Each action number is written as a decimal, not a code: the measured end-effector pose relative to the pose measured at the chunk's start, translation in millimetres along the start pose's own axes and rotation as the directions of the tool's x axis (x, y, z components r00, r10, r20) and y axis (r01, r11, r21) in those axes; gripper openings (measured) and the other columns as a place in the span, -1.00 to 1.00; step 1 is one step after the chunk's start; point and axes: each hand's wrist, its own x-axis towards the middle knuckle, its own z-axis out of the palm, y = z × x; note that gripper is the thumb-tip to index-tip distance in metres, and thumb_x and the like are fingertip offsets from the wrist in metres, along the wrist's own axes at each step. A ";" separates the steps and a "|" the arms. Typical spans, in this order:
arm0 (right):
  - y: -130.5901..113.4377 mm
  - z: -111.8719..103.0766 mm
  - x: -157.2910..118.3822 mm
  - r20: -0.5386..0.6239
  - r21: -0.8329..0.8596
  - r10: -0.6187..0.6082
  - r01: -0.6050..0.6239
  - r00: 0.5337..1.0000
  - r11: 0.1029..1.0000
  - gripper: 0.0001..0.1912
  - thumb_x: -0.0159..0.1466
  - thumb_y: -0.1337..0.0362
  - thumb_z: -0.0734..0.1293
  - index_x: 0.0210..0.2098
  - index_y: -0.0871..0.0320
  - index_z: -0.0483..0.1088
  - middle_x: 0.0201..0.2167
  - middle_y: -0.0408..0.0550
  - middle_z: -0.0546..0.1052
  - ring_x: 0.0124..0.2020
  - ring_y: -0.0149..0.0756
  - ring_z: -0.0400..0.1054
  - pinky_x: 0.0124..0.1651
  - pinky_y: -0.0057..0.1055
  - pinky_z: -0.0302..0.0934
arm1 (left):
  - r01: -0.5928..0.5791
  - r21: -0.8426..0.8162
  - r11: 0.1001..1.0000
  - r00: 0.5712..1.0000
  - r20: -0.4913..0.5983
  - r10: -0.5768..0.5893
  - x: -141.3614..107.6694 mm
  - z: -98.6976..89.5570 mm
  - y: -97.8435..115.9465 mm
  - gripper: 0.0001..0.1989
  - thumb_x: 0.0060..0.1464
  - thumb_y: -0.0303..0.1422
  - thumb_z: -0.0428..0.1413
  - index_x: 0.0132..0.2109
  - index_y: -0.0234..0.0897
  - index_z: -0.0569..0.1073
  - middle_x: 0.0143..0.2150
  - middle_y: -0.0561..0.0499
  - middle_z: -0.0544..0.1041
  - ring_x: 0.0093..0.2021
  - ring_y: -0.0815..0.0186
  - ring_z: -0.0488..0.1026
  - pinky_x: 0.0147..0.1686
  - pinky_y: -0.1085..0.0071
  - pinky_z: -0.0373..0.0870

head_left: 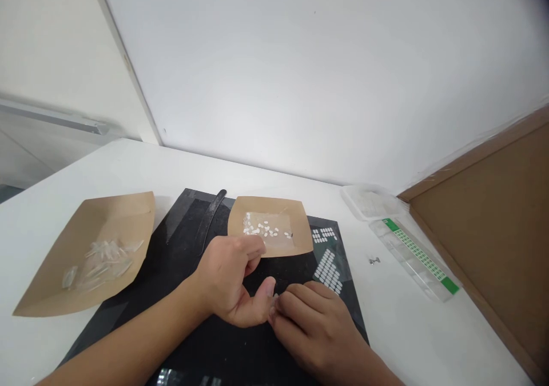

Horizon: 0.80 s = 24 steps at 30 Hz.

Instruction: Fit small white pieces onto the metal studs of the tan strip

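Observation:
My right hand (315, 323) is closed, with thumb and fingers pinched around a small clear plastic piece (274, 302) that is mostly hidden. Close beside it is my left hand (235, 280), thumb stretched toward the piece and fingers curled, with a gap between thumb and index finger. Whether the left thumb touches the piece I cannot tell. Both hands are over a black mat (253, 351). Just beyond them, a brown paper tray (302, 226) holds small white oval bits on a clear sheet.
At left, another brown paper tray (64, 249) holds clear curved plastic pieces. A dark nail file (210, 220) lies on the mat. White oval stickers (328, 271) are at the mat's right. Beyond are metal bits (374, 260), a green-labelled clear case (418, 260) and a clear container (373, 202).

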 end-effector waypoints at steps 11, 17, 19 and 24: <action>6.9 -3.5 -0.9 0.036 0.126 0.105 -0.109 0.994 0.986 -0.90 0.42 0.35 0.44 -0.11 0.02 0.51 -0.24 -0.14 0.53 -0.28 -0.27 0.31 -0.28 -0.26 0.04 | 0.009 -0.019 1.000 0.999 0.049 -0.008 -1.4 -1.7 -0.9 -0.71 0.03 -0.33 0.05 -0.44 -0.15 0.02 -0.57 0.23 0.04 -0.63 0.46 -0.03 -0.62 0.45 -0.14; 15.9 -5.1 -4.8 0.006 0.253 0.301 -0.293 0.954 0.922 -0.60 0.22 0.11 0.61 -0.01 0.00 0.52 -0.18 -0.10 0.56 -0.20 -0.17 0.40 -0.16 -0.21 0.17 | -0.046 -0.011 0.999 0.997 0.058 0.046 -1.7 -0.8 -1.1 -0.75 0.03 -0.35 0.08 -0.42 -0.16 0.09 -0.56 0.23 0.08 -0.64 0.46 0.01 -0.62 0.46 -0.10; 18.5 -4.2 -4.9 0.031 0.286 0.335 -0.330 0.942 0.900 -0.59 0.19 0.11 0.62 -0.04 0.03 0.51 -0.20 -0.10 0.58 -0.20 -0.16 0.42 -0.15 -0.21 0.18 | -0.094 -0.002 0.996 0.995 0.017 0.094 -1.6 0.4 -0.6 -0.86 0.04 -0.37 0.08 -0.35 -0.18 0.22 -0.56 0.23 0.12 -0.65 0.45 0.04 -0.63 0.45 -0.06; 17.8 -2.7 -1.8 0.059 0.334 0.339 -0.338 0.939 0.880 -0.65 0.19 0.15 0.62 -0.12 0.06 0.50 -0.25 -0.15 0.62 -0.22 -0.19 0.45 -0.13 -0.21 0.11 | -0.185 0.068 0.980 0.983 -0.008 0.186 -1.1 0.0 1.3 -0.86 0.04 -0.40 0.08 -0.20 -0.24 0.36 -0.55 0.17 0.31 -0.63 0.38 0.20 -0.59 0.41 0.11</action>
